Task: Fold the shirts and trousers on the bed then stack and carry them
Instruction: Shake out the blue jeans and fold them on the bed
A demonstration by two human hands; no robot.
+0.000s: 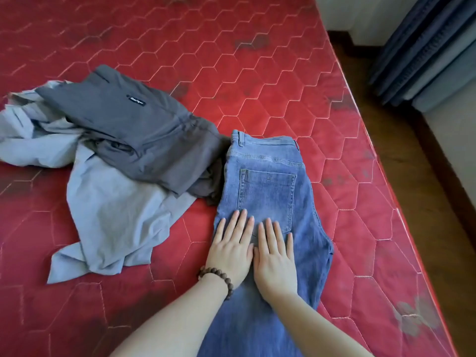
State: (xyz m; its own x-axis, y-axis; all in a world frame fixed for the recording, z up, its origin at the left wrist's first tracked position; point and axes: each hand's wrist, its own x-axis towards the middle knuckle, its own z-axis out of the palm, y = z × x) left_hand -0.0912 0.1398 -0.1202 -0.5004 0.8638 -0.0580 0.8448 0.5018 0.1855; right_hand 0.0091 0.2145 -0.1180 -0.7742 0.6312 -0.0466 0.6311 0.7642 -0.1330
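Jeans [268, 191]: lower centre of frame, halved lengthwise on bed [283, 60]. Left hand [231, 251] and right hand [275, 261], fingers straight, press them flat, grasping nothing. Step: smoothing; next probably folding legs to waistband. Grey trousers [134, 130] and shirt [108, 217] left.

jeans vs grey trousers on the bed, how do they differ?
The jeans are blue denim; the grey trousers are plain grey cloth. The jeans lie flat on the mattress under both hands; the grey trousers sit folded on a crumpled light blue shirt, untouched. Both show a back pocket.
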